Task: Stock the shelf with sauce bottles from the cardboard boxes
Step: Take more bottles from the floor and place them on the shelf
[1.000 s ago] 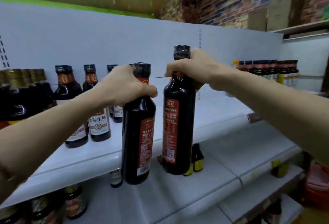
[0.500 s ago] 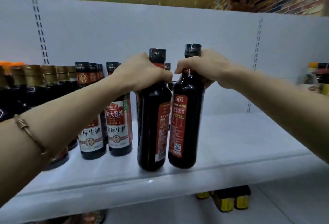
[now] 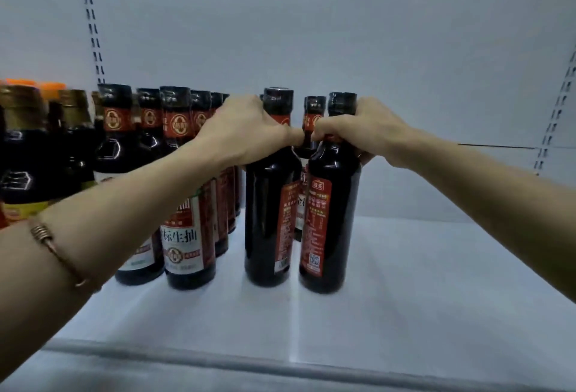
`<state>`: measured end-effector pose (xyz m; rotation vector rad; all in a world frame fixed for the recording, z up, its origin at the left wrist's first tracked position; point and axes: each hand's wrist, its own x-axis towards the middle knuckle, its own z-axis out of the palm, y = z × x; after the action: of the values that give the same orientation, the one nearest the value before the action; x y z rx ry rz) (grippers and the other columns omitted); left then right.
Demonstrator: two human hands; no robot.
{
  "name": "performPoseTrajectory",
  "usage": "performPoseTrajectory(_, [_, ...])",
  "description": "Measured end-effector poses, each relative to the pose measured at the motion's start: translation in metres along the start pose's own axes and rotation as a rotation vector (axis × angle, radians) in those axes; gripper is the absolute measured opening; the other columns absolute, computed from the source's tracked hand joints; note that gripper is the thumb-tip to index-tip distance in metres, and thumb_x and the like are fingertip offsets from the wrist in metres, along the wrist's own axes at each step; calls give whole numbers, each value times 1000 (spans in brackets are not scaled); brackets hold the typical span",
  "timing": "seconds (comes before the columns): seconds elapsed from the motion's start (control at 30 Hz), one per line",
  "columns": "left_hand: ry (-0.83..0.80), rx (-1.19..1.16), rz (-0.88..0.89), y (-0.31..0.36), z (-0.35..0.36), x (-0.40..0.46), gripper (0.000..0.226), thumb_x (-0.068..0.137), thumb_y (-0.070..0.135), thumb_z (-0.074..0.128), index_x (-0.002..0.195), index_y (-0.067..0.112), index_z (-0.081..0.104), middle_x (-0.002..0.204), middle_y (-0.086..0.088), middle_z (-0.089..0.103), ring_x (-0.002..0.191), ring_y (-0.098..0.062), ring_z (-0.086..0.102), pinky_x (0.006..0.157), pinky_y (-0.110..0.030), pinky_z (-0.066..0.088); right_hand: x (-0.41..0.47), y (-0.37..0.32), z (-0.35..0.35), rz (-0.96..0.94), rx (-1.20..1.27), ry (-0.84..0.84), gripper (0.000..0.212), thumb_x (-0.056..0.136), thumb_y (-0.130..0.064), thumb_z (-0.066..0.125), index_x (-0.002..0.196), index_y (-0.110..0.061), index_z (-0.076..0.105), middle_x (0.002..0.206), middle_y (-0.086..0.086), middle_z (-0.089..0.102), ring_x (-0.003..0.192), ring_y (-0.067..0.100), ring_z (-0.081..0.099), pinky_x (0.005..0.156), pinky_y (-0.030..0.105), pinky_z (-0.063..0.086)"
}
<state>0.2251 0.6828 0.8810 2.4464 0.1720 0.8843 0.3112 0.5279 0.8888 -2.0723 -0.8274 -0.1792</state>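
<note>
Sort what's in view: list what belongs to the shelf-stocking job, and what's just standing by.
In the job:
left hand, gripping the left bottle
right hand, gripping the right bottle
shelf

Standing by:
white-label bottles
gold-capped bottles
bracelet

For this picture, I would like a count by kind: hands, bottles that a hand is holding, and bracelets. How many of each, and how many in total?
Hands: 2 (left hand, right hand)
Bottles held by the neck: 2 (left bottle, right bottle)
Bracelets: 1 (bracelet on the left forearm)
Total: 5
</note>
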Motion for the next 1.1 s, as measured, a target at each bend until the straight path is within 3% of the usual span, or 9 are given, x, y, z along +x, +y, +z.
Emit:
performPoseTrajectory(0.1, [32,38,-8,-2,9,4,54,72,52,68,44,19,36,33,11,34,31,-7,30,33,-17,26,7,11,6,-57,7,67,18,75,-28,69,77,-10,69,71,2,66,59,12,61,46,22,47])
performPoseTrajectory(0.2, [59,68,32,-14,23,3,50,78,60,57,53,18,46,52,7,53,51,-15,52,49,-26,41,5,22,20,-156,-23,146,33,80,-32,63,75,0,62,67,3,61,64,13,57,61,36,48])
performPoseTrajectory(0.27, [81,13,2,-22,29,1,42,82,62,53,70,22,59,72,4,65,72,-19,63,68,-36,54,-2,27,26,-176,40,165,38,84,-34,62,78,4,60,70,10,63,67,17,60,70,41,51])
performPoseTrajectory(0.37, [68,-41,-15,-25,35,-3,44,83,66,49,97,25,59,92,1,66,87,-22,64,82,-43,55,-8,29,29,-193,84,201,41,86,-38,63,81,2,64,83,14,70,79,26,67,77,45,52])
performPoseTrajectory(0.5, [46,-55,4,-30,42,-9,50,85,69,45,112,27,49,101,1,63,93,-25,63,86,-46,53,-12,32,35,-141,171,190,41,85,-47,65,88,-6,72,89,8,74,86,22,71,87,46,54])
performPoseTrajectory(0.67, [-8,-93,30,-25,35,-11,46,86,67,46,105,26,52,94,7,60,92,-20,60,86,-44,52,-30,38,42,-72,420,69,19,95,-39,58,98,-25,70,100,0,75,92,15,72,85,27,56])
performPoseTrajectory(0.9, [-10,-170,39,-31,39,-12,91,61,94,40,114,22,56,111,-1,61,99,-21,62,83,-47,55,-34,36,42,-33,422,82,34,95,-43,56,109,-15,69,105,5,74,96,19,71,92,35,55])
performPoseTrajectory(1.0, [19,-196,37,-30,41,-32,84,75,73,56,133,15,39,129,-5,45,115,-21,51,92,-45,51,-33,37,43,-33,404,110,38,95,-44,56,112,-12,68,106,6,74,95,18,71,91,34,56])
performPoseTrajectory(1.1, [32,-227,85,-39,46,-36,76,83,57,61,138,13,33,132,-3,47,115,-20,52,92,-38,50,-32,36,46,-34,377,149,42,94,-47,56,114,-12,67,107,5,73,95,17,71,89,33,56])
